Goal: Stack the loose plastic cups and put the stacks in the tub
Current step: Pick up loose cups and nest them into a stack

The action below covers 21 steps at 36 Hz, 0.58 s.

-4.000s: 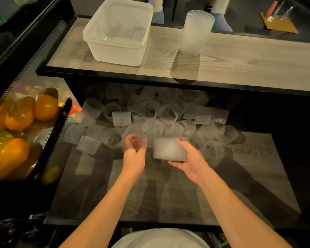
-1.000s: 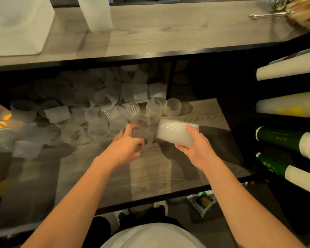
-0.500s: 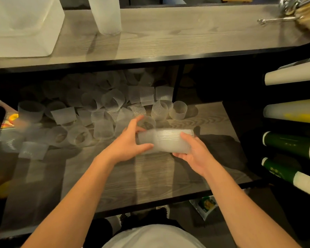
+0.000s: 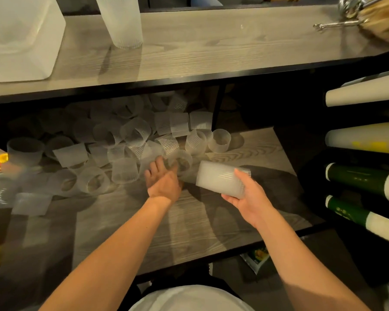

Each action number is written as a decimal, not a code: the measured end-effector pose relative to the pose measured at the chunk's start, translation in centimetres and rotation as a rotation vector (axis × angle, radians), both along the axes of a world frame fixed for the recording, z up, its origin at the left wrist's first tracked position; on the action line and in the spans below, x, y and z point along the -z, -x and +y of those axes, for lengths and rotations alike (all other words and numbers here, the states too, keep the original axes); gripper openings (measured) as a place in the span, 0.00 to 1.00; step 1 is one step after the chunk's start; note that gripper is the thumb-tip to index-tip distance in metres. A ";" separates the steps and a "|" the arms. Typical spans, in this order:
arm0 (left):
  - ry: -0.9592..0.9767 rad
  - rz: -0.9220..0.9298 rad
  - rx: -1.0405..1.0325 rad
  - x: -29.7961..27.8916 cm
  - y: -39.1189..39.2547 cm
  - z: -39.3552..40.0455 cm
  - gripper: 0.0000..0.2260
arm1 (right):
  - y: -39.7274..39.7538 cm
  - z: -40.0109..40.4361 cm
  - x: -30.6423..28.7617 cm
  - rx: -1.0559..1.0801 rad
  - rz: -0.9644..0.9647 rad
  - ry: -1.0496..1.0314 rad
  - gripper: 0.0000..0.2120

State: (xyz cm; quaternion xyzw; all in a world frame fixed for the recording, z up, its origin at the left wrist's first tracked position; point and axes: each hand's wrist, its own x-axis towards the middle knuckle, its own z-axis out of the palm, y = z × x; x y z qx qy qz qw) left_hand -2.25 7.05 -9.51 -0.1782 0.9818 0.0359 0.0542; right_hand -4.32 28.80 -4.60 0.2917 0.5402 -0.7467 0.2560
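Note:
Several loose ribbed translucent cups lie scattered on the lower wooden shelf. My right hand grips a short stack of cups held sideways above the shelf. My left hand reaches into the pile with fingers extended. Its thumb and forefinger touch a loose cup that lies on its side. On the upper shelf, the white plastic tub stands at the far left. A tall upright stack of cups stands just right of it.
Rolls of paper and green bottles lie in a rack to the right. The black edge of the upper shelf overhangs the pile. A metal tool and a basket sit at the top right. Orange fruit shows at the far left.
Half a second ago my left hand was pushing a cup into the stack in my right hand. It has since let go and moved back to the pile, onto another loose cup.

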 end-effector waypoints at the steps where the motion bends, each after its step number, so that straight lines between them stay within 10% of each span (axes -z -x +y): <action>1: 0.072 -0.052 0.062 0.2 0.1 -0.2 0.15 | -0.1 0.1 -0.1 0.012 0.002 0.001 0.25; 7: 0.122 -0.001 0.180 -0.9 -0.1 0.0 0.11 | -0.6 0.1 -0.8 0.050 0.073 0.093 0.23; 16: -0.684 -0.114 0.416 -4.0 -3.0 -4.0 0.10 | -0.8 -1.7 -1.2 -0.096 0.118 -0.004 0.21; 21: -1.170 0.226 0.177 -3.4 -4.8 -4.3 0.26 | -0.9 -3.1 -1.2 -0.091 0.068 0.054 0.21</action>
